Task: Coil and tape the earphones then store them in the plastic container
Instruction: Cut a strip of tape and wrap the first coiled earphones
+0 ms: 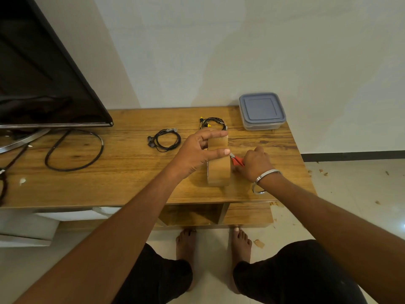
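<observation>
figure: cutting tape, seen from the head. nearest, the tape roll (pixel 219 170) stands on edge on the table (pixel 122 163), between the two hands. the left hand (pixel 197 152) pinches a pulled strip of tape (pixel 218 142) between thumb and forefinger, holding it taut just above the roll. the right hand (pixel 255 164), just right of the roll, is curled around red-handled scissors (pixel 237 160), whose tip sits at the strip's edge beside the left thumb; whether the blades have met the tape cannot be told.

beyond the left hand lie two coiled earphones: a black pair (pixel 165 140) to its far left, and a pair with yellow tips (pixel 212 123) just behind its fingers. whether either coil is already taped is too small to tell. further right and back, well apart from the right hand, sits the plastic container (pixel 262 110) with its lid on.

step in hand, as judged: cutting a short strip to bind a coil. the next move calls for a clean snip while the left hand keeps the strip taut and off itself, then carrying the piece to a coil; the container must yet be opened.
</observation>
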Demonstrator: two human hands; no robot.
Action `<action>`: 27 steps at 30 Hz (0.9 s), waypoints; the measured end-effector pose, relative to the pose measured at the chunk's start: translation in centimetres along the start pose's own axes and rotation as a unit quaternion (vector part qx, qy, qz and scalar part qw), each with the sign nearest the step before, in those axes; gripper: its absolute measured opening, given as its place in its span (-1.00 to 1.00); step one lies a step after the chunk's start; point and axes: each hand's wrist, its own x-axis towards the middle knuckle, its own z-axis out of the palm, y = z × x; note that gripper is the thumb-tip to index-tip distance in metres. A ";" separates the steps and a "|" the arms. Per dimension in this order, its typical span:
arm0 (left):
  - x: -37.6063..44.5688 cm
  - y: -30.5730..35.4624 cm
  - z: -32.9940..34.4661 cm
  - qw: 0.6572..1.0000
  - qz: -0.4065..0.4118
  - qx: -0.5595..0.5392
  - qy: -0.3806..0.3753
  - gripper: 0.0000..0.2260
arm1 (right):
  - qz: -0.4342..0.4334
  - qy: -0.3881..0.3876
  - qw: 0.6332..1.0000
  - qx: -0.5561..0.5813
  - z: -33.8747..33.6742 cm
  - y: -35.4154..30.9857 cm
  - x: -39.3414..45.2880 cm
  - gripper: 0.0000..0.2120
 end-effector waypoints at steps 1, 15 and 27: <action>0.0 0.0 0.0 1.000 0.001 0.002 -0.002 -0.56 | 0.001 -0.016 1.000 -0.004 -0.3 0.0 0.0 -0.58; 0.6 0.0 -0.6 0.999 -0.014 0.002 -0.035 -0.55 | 0.009 -0.020 0.993 0.113 -3.1 0.4 -1.0 -0.68; 1.4 -0.9 -0.8 0.999 -0.010 0.031 -0.010 -0.76 | -0.066 -0.323 0.905 0.268 -6.5 4.7 -1.3 -0.64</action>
